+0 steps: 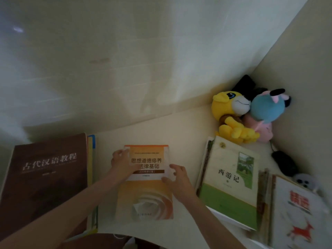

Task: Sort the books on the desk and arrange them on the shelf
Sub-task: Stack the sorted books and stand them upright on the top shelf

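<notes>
Orange and white on its cover, the orange book (145, 193) is being held flat on the pale desk (186, 133), about midway between the stacks on either side. Its long axis is being kept running away from the person toward the wall. The top of the cover, with an orange band above the title, is pointing at the wall, and the title is reading upright from the person's side.

The upper left edge is being gripped by the left hand (122, 162), with fingers curled at the edge and the thumb laid across the cover. The right edge is being pinched by the right hand (177, 180) — thumb on the cover, fingers curved round the side.

To the left, a stack is being topped by a brown book (46, 177). To the right, a green-and-cream book (228, 177) is lying just beside a white book (298, 212) with red print. In the far corner, a yellow plush toy (231, 112) is being pressed against a blue one (267, 108).
</notes>
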Available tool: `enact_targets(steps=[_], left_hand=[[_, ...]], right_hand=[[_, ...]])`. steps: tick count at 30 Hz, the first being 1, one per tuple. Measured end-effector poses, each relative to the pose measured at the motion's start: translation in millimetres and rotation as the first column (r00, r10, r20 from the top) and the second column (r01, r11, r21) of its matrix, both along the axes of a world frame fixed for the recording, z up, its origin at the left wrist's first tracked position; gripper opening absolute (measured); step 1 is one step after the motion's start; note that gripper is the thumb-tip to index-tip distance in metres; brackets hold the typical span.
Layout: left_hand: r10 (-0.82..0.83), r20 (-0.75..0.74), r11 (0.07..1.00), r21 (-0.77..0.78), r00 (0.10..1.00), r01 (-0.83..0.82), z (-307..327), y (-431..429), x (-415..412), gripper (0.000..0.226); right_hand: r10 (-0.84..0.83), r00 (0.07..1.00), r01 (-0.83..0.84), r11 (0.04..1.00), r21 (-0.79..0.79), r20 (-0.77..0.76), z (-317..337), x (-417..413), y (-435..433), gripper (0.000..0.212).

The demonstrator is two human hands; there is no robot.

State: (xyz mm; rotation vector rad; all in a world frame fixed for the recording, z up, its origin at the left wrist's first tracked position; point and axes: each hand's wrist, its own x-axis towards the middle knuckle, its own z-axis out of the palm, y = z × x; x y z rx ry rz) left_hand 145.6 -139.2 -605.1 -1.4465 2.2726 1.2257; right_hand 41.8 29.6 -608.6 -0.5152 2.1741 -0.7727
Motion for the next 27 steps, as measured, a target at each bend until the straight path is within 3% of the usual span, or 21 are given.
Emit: enact_targets(steps=[2, 4, 7, 9, 12, 17, 27], left_hand=[[-0.078, 0.053, 0.997, 0.030, 0.996, 0.077, 4, 10, 1, 0.070], [-0.152, 0.126, 0.985, -0.064, 0.980, 0.161, 5, 17, 3, 0.073], [-0.203, -0.018, 0.947, -0.258, 0.979, 0.192, 12, 22, 4, 0.071], [-0.229, -0.086, 0.960, -0.183, 0.970, 0.210, 19, 27, -2, 0.068], [-0.281, -0.016, 0.959, -0.044, 0.960, 0.280, 26, 37, -12, 0.065], [-0.281, -0.042, 0.955, 0.091, 0.959, 0.283, 31, 50, -17, 0.064], [-0.211, -0.121, 0.955, 0.188, 0.970, 0.231, 34, 52, -14, 0.055]], right_hand=[[-0.006, 0.999, 0.008, 0.999, -0.037, 0.051, 3, 5, 9, 0.049], [-0.022, 0.999, 0.025, 0.997, -0.074, 0.046, 6, 2, 17, 0.045], [-0.055, 0.998, 0.056, 0.990, -0.127, 0.017, 14, -6, 24, 0.043], [-0.072, 0.997, 0.072, 0.985, -0.154, 0.006, 19, -13, 31, 0.041], [-0.085, 0.996, 0.087, 0.977, -0.194, 0.019, 23, -18, 37, 0.038], [-0.092, 0.994, 0.104, 0.965, -0.239, 0.060, 26, -16, 44, 0.037], [-0.258, 0.966, 0.249, 0.906, -0.343, 0.019, 30, -41, 71, 0.027]])
